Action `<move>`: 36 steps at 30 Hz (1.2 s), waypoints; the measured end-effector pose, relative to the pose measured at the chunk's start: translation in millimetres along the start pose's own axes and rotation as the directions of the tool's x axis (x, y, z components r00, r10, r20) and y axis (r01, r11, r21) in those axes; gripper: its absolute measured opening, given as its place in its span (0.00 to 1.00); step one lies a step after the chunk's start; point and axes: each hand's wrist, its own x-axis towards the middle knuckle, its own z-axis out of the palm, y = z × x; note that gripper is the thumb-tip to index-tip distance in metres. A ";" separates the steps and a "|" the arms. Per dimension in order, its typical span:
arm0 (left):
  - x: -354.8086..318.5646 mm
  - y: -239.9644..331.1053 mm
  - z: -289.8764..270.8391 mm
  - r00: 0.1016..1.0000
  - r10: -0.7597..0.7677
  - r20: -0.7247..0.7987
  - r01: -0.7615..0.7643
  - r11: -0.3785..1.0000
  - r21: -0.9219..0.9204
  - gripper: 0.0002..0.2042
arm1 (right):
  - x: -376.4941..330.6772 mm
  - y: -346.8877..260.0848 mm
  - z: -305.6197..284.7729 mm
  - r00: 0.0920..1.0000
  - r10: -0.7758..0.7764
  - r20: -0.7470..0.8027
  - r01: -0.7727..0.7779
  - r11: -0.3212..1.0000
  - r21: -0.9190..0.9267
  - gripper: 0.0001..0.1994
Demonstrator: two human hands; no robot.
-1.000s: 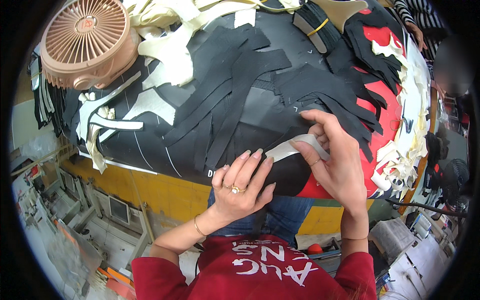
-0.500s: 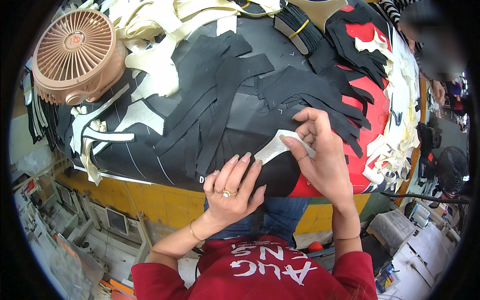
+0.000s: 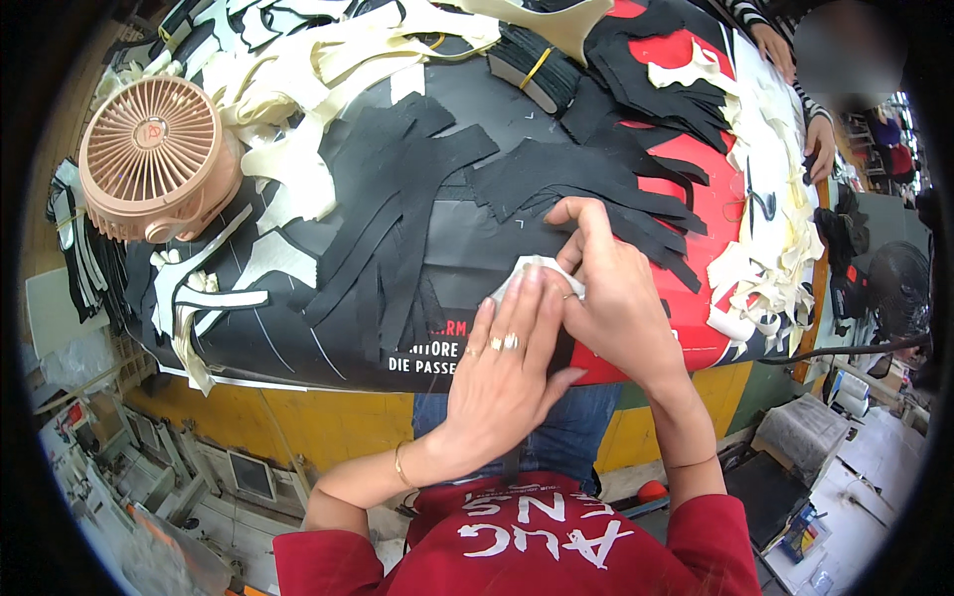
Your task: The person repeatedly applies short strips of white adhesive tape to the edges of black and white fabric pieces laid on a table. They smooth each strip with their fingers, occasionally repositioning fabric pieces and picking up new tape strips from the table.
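A small white cut piece (image 3: 525, 272) lies on the black-and-red table cover (image 3: 467, 238) near the front edge. My left hand (image 3: 502, 368) rests flat with its fingertips on the piece. My right hand (image 3: 606, 288) pinches the same piece at its right side, fingers curled over it. Black fabric strips (image 3: 397, 219) fan out just beyond both hands, and more black strips (image 3: 616, 189) lie behind my right hand.
A pink round fan (image 3: 154, 159) stands at the far left. Cream cut pieces (image 3: 328, 70) pile at the back, white ones (image 3: 765, 268) along the right edge. A banded black stack (image 3: 537, 70) sits at the back. Another person's hands (image 3: 795, 89) work at the far right.
My left hand has moved up and right onto the white piece. My right hand has lowered the piece flatter against the table, and both hands now meet on it.
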 end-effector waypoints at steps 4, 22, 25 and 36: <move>4.8 -3.0 8.6 0.996 -0.012 0.088 0.000 0.991 0.135 0.45 | -10.7 1.3 -8.4 0.990 0.130 -0.049 -0.133 0.988 -0.074 0.16; 13.7 13.2 8.6 0.992 -0.104 0.078 0.079 0.959 0.274 0.42 | -45.6 28.9 -22.4 0.975 0.209 -0.077 -0.206 0.978 0.042 0.12; 14.4 15.9 8.1 0.994 -0.080 0.077 0.046 0.928 0.370 0.40 | -47.4 30.3 -20.3 0.978 0.175 -0.110 -0.172 0.984 0.038 0.12; 17.7 24.5 6.6 0.990 -0.097 0.105 0.051 0.926 0.375 0.36 | -65.4 26.5 -24.1 0.934 0.184 -0.307 -0.244 0.955 -0.170 0.14</move>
